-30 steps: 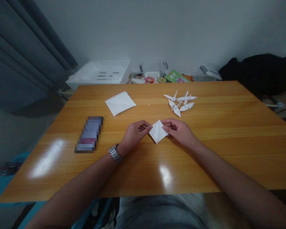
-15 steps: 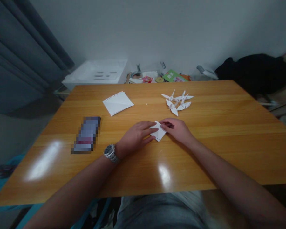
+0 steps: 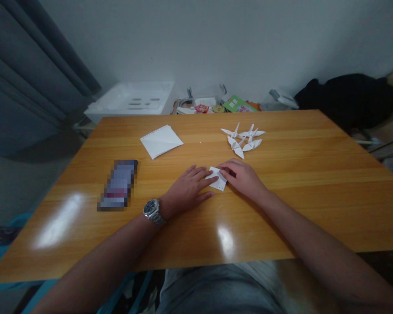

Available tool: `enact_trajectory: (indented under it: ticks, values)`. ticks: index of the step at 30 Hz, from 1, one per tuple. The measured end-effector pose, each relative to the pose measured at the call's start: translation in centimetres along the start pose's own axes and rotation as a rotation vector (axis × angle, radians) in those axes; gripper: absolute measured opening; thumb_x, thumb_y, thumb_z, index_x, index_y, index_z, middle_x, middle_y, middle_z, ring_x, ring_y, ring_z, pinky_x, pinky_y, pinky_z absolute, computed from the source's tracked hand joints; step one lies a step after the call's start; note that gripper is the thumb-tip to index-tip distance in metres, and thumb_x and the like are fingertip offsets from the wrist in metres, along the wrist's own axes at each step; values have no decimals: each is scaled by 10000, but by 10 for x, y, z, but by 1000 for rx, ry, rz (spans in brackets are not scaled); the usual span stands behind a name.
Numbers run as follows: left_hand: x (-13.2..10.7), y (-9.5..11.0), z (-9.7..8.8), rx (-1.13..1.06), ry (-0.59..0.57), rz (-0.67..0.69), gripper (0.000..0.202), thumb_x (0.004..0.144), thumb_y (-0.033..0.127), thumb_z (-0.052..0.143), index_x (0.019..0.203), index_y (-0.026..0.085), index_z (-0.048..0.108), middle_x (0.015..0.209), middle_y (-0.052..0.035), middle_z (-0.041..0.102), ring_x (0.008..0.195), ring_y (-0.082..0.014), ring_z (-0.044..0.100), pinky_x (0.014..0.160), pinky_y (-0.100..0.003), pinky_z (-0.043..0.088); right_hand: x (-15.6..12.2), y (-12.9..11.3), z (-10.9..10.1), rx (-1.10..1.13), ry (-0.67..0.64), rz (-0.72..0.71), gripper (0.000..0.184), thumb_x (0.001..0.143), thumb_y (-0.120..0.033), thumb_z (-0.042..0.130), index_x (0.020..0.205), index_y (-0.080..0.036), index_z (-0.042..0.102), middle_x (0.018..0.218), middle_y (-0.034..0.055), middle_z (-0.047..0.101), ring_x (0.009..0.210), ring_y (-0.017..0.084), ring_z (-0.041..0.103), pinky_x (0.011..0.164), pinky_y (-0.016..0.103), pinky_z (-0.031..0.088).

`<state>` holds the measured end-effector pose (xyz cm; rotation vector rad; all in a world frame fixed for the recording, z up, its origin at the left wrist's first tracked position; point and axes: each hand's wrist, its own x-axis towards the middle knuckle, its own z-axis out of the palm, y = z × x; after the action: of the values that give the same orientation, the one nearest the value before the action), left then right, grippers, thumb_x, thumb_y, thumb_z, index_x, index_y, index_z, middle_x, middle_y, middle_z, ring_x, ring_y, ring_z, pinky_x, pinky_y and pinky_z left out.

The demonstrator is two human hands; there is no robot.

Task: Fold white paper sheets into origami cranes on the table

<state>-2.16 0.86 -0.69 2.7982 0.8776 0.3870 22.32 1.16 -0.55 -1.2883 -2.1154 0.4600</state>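
Note:
A small folded white paper (image 3: 218,180) lies flat on the wooden table (image 3: 281,205). My left hand (image 3: 186,190), with a metal watch on its wrist, lies flat with fingers stretched out, its fingertips pressing the paper's left side. My right hand (image 3: 244,178) rests on the paper's right edge with fingers curled down onto it. Beyond my hands sit several folded white paper cranes (image 3: 243,139) in a cluster.
A white notepad sheet (image 3: 161,141) lies at the far left-centre of the table. A phone (image 3: 118,185) lies to the left of my hands. Behind the table are a white box (image 3: 131,101), clutter by the wall and a dark bag (image 3: 347,100).
The paper was held up between both hands a second ago; it has been laid down and folded smaller, and my left hand has flattened onto it.

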Motion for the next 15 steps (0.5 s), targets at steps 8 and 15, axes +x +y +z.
enact_trajectory:
  ticks: [8, 15]
  values:
    - [-1, 3, 0, 57, 26, -49, 547, 1033, 487, 463, 1498, 200, 502, 1426, -158, 546, 1385, -308, 463, 1207, -499, 349, -7, 5, 2, -209, -65, -166, 372, 998, -338, 559, 1309, -177, 683, 1298, 169, 622, 1210, 313, 564, 1046, 475, 484]
    - [0, 6, 0, 80, -3, -91, 559, 1038, 525, 434, 1515, 237, 478, 1539, -155, 446, 1363, -308, 495, 1146, -486, 424, -10, 0, 1, -354, -162, -176, 470, 1036, -401, 479, 1414, -151, 603, 1461, 188, 538, 1324, 330, 488, 1114, 526, 435]
